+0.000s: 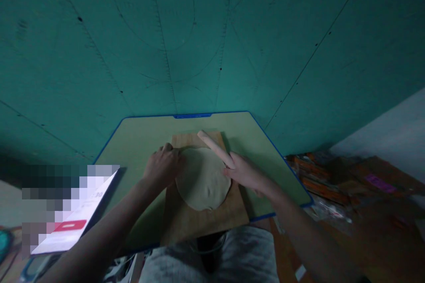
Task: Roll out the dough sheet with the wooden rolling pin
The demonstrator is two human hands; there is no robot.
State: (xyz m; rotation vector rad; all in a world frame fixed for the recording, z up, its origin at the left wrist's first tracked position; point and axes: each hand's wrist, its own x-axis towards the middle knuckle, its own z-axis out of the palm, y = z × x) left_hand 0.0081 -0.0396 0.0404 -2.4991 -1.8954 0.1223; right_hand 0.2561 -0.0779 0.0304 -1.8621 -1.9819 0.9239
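Note:
A flat, roundish sheet of dough (201, 181) lies on a wooden board (195, 225). My right hand (244, 170) is closed around one end of a wooden rolling pin (215, 148), whose free end points up and left over the dough's far right edge. At the dough's upper left edge is my left hand (163, 163), fingers curled in; what its fingertips grip, if anything, is hidden. A small dent shows in the lower part of the dough.
The board rests on a pale green table (142, 135) with a blue rim, against a green wall (206, 44). A lit screen (79, 216), partly pixelated, stands at the left. Cardboard boxes (368, 181) and plastic wrapping (332, 210) lie at the right.

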